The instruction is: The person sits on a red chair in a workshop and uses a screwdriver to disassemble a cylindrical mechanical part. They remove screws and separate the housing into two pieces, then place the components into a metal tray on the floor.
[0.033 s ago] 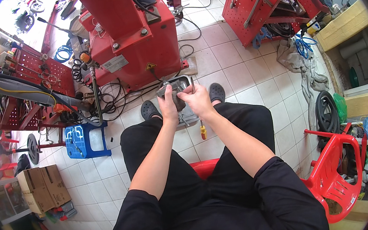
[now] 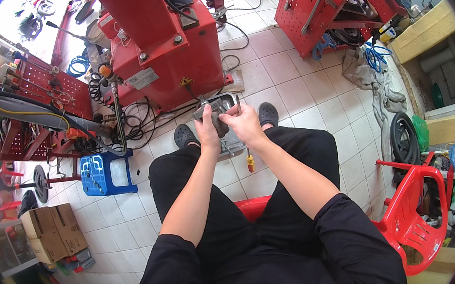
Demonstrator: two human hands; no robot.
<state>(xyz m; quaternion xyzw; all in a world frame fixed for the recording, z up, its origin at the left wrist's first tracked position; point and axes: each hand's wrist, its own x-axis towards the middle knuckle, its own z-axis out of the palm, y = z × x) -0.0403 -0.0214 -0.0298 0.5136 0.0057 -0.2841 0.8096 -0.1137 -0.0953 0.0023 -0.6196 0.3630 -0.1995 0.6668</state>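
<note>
Between my knees, my left hand (image 2: 207, 130) is closed round a dark grey, block-like metal part (image 2: 218, 123) whose exact kind I cannot make out. My right hand (image 2: 244, 124) holds a screwdriver (image 2: 251, 164), its yellow handle hanging below the palm and its shaft pointing up past the fingers. Thumb and forefinger of that hand are pinched at the metal part's right side; whether something small is between them is hidden. Under both hands a grey tray (image 2: 232, 145) lies on the tiles between my shoes, with metal pieces in it that are partly covered.
A large red machine (image 2: 174, 64) stands just ahead, black cables (image 2: 144, 120) trailing at its foot. To the left are a blue stool (image 2: 102, 176) and cardboard boxes (image 2: 55, 233). A red tool rack (image 2: 316, 8) rises at far right; a red chair (image 2: 418, 215) stands near right.
</note>
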